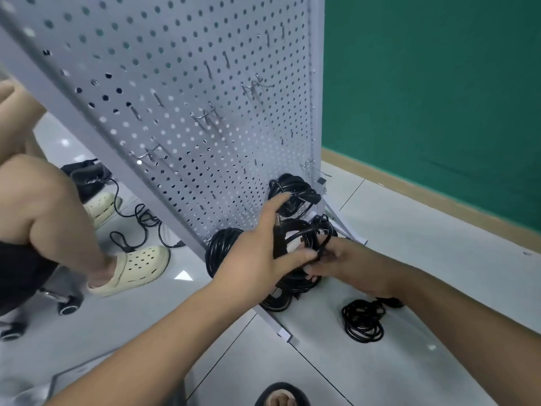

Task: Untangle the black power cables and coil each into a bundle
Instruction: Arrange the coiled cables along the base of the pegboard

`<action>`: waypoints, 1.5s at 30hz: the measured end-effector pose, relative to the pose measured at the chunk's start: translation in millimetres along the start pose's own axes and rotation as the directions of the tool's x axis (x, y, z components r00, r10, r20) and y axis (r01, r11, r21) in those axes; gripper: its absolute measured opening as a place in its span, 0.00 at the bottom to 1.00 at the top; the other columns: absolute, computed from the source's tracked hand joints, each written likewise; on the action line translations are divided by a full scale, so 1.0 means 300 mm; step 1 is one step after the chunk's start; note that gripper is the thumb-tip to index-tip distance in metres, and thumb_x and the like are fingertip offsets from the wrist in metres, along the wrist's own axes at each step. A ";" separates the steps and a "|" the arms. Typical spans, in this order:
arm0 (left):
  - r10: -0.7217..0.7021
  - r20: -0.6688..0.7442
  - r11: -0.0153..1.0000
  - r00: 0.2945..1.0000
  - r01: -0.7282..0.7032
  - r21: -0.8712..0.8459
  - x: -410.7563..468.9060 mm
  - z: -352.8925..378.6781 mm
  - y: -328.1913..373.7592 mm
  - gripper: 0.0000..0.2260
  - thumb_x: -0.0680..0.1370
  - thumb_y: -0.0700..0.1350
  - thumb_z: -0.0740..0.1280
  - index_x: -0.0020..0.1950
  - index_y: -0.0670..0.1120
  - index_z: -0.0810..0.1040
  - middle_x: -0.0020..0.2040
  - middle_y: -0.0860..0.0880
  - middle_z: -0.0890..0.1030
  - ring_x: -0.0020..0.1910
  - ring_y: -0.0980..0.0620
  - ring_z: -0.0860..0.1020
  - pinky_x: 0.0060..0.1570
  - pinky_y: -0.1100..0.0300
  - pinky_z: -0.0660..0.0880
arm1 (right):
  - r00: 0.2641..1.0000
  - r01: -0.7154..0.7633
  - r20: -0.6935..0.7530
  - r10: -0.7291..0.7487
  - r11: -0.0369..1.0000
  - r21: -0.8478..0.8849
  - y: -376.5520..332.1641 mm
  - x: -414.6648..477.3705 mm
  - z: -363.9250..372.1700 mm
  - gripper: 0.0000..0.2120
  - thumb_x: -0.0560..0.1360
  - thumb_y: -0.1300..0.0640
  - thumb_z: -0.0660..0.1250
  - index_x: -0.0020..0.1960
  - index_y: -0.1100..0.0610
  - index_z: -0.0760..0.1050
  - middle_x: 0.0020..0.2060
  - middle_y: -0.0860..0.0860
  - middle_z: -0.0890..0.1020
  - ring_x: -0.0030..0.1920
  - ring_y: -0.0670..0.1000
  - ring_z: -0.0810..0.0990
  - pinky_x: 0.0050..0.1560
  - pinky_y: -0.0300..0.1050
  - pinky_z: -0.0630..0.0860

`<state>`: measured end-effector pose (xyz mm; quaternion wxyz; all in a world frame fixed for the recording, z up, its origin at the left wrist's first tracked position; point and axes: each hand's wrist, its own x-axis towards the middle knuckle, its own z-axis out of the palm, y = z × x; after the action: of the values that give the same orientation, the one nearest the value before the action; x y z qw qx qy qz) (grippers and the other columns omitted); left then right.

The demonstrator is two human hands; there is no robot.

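White floor tiles [409, 230] meet a green wall [439, 83] behind a leaning white pegboard [181, 83]. Low on the board, a coiled black cable [295, 232] sits between both hands. The left hand [260, 253] is spread, thumb laid across the coil's front and index finger stretched up to a second coil [292, 189] above. The right hand [345, 265] pinches strands at the coil's right edge. Another bundle [363, 320] lies on the floor below the right wrist.

Head-worn; faced forward and down, close over left hand [257, 253], right hand [348, 266] and cable coil [298, 227] by pegboard [175, 83].
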<state>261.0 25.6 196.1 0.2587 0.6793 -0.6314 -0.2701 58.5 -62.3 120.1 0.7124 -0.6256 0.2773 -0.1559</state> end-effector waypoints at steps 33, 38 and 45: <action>-0.072 -0.260 0.822 0.963 0.205 0.531 0.181 -0.007 -0.264 0.24 0.83 0.44 0.59 0.79 0.41 0.61 0.53 0.39 0.82 0.54 0.38 0.74 0.60 0.46 0.64 | 0.909 -0.050 -0.377 -0.176 0.852 -0.521 -0.089 0.460 0.084 0.07 0.88 0.53 0.60 0.62 0.56 0.72 0.50 0.54 0.83 0.48 0.55 0.81 0.49 0.52 0.76; -0.101 -0.289 0.783 0.952 0.255 0.567 0.207 0.003 -0.272 0.16 0.85 0.46 0.57 0.70 0.41 0.68 0.50 0.40 0.82 0.53 0.38 0.75 0.58 0.46 0.66 | 0.878 0.034 -0.369 -0.304 0.810 -0.586 -0.041 0.493 0.100 0.16 0.88 0.57 0.59 0.75 0.60 0.68 0.69 0.57 0.76 0.66 0.56 0.77 0.63 0.47 0.71; -0.110 -0.376 0.691 0.920 0.343 0.637 0.221 0.025 -0.247 0.12 0.87 0.46 0.59 0.66 0.40 0.67 0.50 0.40 0.84 0.52 0.38 0.81 0.55 0.48 0.70 | 0.700 0.009 -0.293 -0.651 0.418 -0.908 0.065 0.354 0.137 0.18 0.81 0.53 0.71 0.68 0.58 0.74 0.64 0.54 0.74 0.64 0.55 0.72 0.66 0.51 0.70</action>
<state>312.8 -35.6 136.7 0.0457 0.8330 -0.5476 0.0643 165.0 -86.3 82.4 0.1206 -0.8478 0.3909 -0.3375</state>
